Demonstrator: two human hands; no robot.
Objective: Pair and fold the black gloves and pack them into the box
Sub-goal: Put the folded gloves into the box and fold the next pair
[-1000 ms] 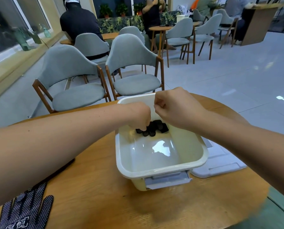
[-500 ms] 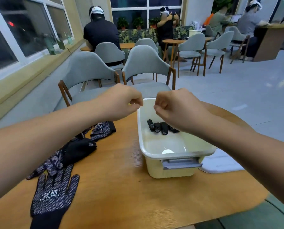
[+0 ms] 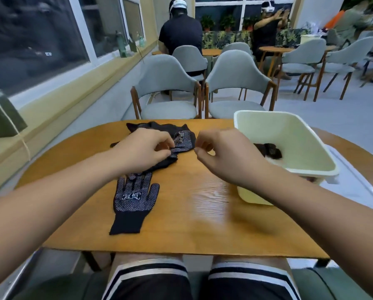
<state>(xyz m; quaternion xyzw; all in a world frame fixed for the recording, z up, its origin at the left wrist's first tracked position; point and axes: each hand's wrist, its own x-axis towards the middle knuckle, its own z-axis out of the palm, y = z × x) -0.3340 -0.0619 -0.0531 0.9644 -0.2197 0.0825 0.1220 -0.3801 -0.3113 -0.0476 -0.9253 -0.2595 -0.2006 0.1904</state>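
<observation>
A cream plastic box (image 3: 311,146) stands on the right of the wooden table (image 3: 194,213), with a folded bundle of black gloves (image 3: 270,150) on its floor. A heap of black dotted gloves (image 3: 177,132) lies at the table's far middle. One black glove (image 3: 133,199) lies flat, palm up, nearer to me. My left hand (image 3: 145,149) rests on the heap, its fingertips pinched on the edge of a dotted glove. My right hand (image 3: 222,153) hovers between heap and box, fingers curled on nothing.
A white lid (image 3: 361,189) lies on the table under and right of the box. Two grey chairs (image 3: 168,83) stand just past the far table edge. A window ledge runs along the left. Other people sit at tables further back.
Both hands have left the box and swung left, with my view following. The left hand dropped onto the glove heap. The folded bundle stays in the box.
</observation>
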